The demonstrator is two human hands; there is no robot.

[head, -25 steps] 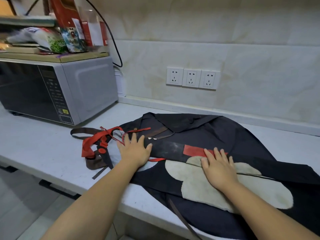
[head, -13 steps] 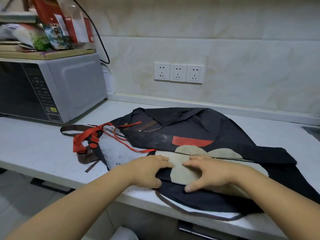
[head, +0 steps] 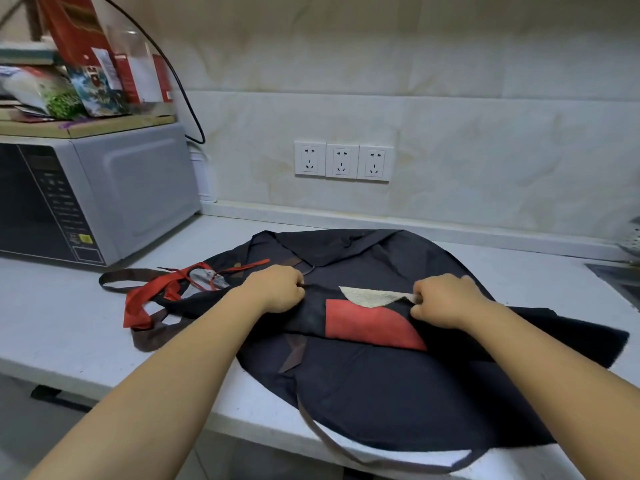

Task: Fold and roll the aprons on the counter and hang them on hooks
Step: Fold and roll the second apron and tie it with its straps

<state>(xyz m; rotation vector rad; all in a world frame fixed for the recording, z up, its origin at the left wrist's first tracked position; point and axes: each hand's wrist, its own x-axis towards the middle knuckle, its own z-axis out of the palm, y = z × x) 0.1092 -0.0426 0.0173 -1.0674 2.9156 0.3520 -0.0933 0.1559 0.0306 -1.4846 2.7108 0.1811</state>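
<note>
Black fabric of an apron [head: 398, 386] lies spread across the white counter [head: 69, 323], its near hem overhanging the front edge. The left hand [head: 277, 289] and the right hand [head: 445, 301], both knuckles-up with fingers curled, each grip a folded edge of the cloth near the apron's middle. Between the hands show a red patch [head: 363, 323] and, just behind it, a beige patch [head: 374, 296] whose right tip meets the right hand. Red straps [head: 149, 296] and a brown strap [head: 152, 337] lie tangled at the apron's left end; they may belong to a second apron, but the layers cannot be told apart. A grey microwave [head: 104, 195] stands at far left, with three wall sockets [head: 342, 161] behind the apron.
</note>
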